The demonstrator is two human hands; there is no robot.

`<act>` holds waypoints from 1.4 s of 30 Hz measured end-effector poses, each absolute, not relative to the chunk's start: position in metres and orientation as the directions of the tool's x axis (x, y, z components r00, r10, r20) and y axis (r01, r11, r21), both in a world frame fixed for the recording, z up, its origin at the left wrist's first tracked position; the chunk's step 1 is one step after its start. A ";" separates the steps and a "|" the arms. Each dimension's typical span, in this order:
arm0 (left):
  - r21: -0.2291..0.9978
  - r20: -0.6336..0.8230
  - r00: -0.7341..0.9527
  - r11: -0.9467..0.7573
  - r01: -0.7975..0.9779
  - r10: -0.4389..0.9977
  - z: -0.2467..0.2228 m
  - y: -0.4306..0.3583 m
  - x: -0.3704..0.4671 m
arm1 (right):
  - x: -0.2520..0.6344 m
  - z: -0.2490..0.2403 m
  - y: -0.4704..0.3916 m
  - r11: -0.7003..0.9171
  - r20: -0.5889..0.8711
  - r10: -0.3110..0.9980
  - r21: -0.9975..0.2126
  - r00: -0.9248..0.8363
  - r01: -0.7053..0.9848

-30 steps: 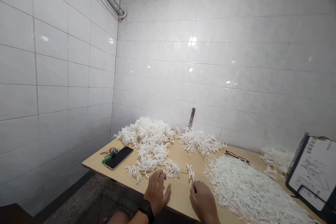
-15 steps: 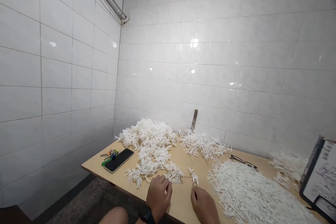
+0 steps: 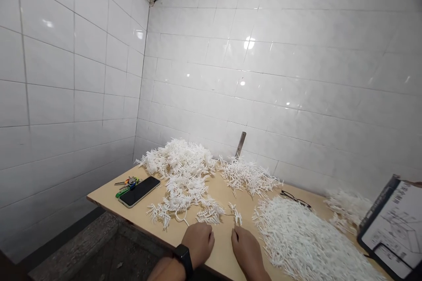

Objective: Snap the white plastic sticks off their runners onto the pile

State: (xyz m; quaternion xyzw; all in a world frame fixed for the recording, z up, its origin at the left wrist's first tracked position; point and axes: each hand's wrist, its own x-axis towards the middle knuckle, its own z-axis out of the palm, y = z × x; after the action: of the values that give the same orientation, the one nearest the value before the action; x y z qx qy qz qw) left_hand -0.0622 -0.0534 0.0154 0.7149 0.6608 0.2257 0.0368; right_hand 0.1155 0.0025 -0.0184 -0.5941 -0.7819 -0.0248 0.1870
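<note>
1 box (image 3: pixel 389 233), blurry txt (image 3: pixel 400 194) + line drawing (image 3: pixel 401 228), nr loose white bits (image 3: pixel 310 237)

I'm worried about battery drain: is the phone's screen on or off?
Off, it seems: the phone's screen faces up and is plain black, with nothing lit on it.

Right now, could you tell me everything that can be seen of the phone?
The phone is a slim rectangle with rounded corners, its black screen facing up and unlit. A pale rim, perhaps a case, borders it. It lies flat, slantwise, on the light brown table, near its left front corner. Keys with a green strap sit close along its left side; I cannot tell whether they touch.
</note>
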 end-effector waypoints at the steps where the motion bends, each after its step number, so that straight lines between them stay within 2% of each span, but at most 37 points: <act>1: 0.351 0.238 0.029 -0.114 0.929 0.971 0.016 -0.053 -0.060 | 0.115 -0.019 0.003 0.289 0.306 0.926 -0.191 -0.223 0.938; 3: 0.371 0.261 0.047 -0.145 0.917 0.964 0.026 -0.053 -0.057 | 0.115 -0.021 0.005 0.296 0.301 0.925 -0.198 -0.230 0.934; 8: 0.411 0.451 0.075 -0.281 0.867 0.889 0.059 -0.056 -0.063 | 0.113 -0.018 0.007 0.296 0.334 0.915 -0.174 -0.227 0.939; 10: 0.406 0.412 0.068 -0.250 0.879 0.908 0.048 -0.053 -0.069 | 0.109 -0.013 0.009 0.283 0.334 0.917 -0.162 -0.218 0.945; 12: 0.380 0.281 0.064 -0.172 0.909 0.957 0.029 -0.050 -0.072 | 0.105 -0.011 0.010 0.295 0.336 0.914 -0.163 -0.228 0.942; 14: 0.367 0.229 0.066 -0.149 0.918 0.971 0.018 -0.048 -0.073 | 0.100 -0.013 0.012 0.343 0.342 0.900 -0.169 -0.272 0.924; 17: 0.410 0.318 0.072 -0.205 0.889 0.945 0.027 -0.050 -0.070 | 0.097 -0.021 0.015 0.395 0.347 0.882 -0.180 -0.318 0.901; 21: 0.459 0.508 0.015 -0.285 0.841 0.861 0.044 -0.052 -0.064 | 0.100 -0.027 0.016 0.408 0.443 0.845 -0.167 -0.301 0.898; 23: 0.436 0.488 0.024 -0.267 0.860 0.872 0.035 -0.049 -0.064 | 0.101 -0.025 0.016 0.413 0.428 0.849 -0.168 -0.311 0.895; 27: 0.368 0.320 0.069 -0.191 0.910 0.945 0.013 -0.045 -0.064 | 0.099 -0.021 0.018 0.409 0.351 0.874 -0.157 -0.336 0.899; 30: 0.377 0.397 0.094 -0.256 0.890 0.913 0.026 -0.042 -0.061 | 0.097 -0.017 0.016 0.404 0.318 0.886 -0.176 -0.337 0.897; 33: 0.355 0.449 0.167 -0.346 0.869 0.878 0.047 -0.020 -0.051 | 0.097 -0.010 0.012 0.365 0.302 0.909 -0.253 -0.286 0.896; 36: 0.333 0.473 0.235 -0.420 0.844 0.849 0.047 0.024 -0.039 | 0.102 -0.005 0.012 0.217 0.327 0.942 -0.421 -0.075 0.881; 39: 0.337 0.350 0.320 -0.437 0.834 0.881 0.029 0.070 -0.031 | 0.109 -0.006 0.017 0.052 0.320 0.929 -0.608 0.185 0.792; 42: 0.360 0.248 0.361 -0.432 0.827 0.899 0.012 0.099 -0.031 | 0.115 -0.009 0.024 -0.030 0.253 0.926 -0.691 0.280 0.722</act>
State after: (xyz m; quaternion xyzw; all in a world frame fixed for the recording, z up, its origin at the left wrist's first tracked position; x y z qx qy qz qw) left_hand -0.0311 0.0990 0.0123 0.8204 0.5260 0.2067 0.0869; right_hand 0.1146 0.0241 -0.0091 -0.7048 -0.5848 0.1346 0.3784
